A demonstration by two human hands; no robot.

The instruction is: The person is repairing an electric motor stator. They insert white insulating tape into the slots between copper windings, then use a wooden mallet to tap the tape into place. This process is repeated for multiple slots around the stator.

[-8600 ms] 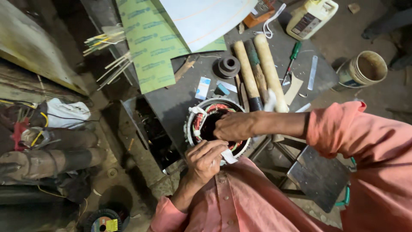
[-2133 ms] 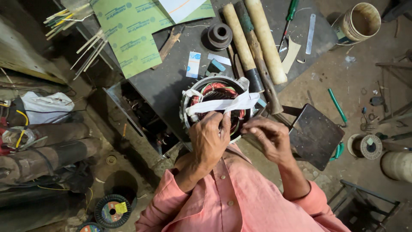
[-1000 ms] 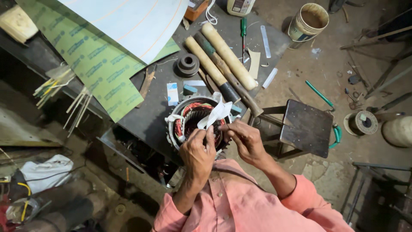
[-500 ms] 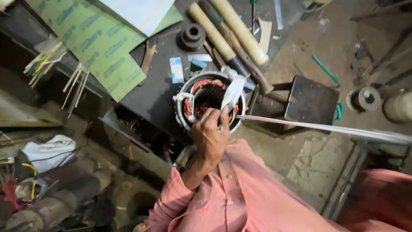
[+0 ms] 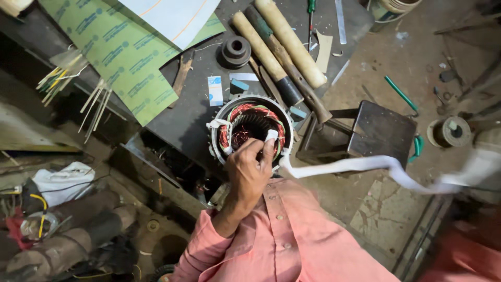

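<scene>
A motor stator (image 5: 249,114) with red copper windings stands at the edge of a dark workbench (image 5: 193,112). My left hand (image 5: 250,172) rests on its near rim and pinches a white cloth tape (image 5: 360,164) against the winding with thumb and fingers. From there the tape runs in a loose wave to the right edge of the view, where it blurs. More white tape is wrapped on the stator's left rim (image 5: 216,125). My right hand is out of the picture; only a blurred pink sleeve (image 5: 459,245) shows at the lower right.
Wooden-handled mallets (image 5: 282,44) and a round black metal part (image 5: 236,50) lie behind the stator. Green insulation sheets (image 5: 115,57) cover the bench's left end. A small dark metal stool (image 5: 378,130) stands to the right, with a wire spool (image 5: 449,130) on the floor beyond.
The tape, taut half a second ago, now hangs in a loose wave. My left hand has stayed at the stator's rim; the right hand left the view a second ago.
</scene>
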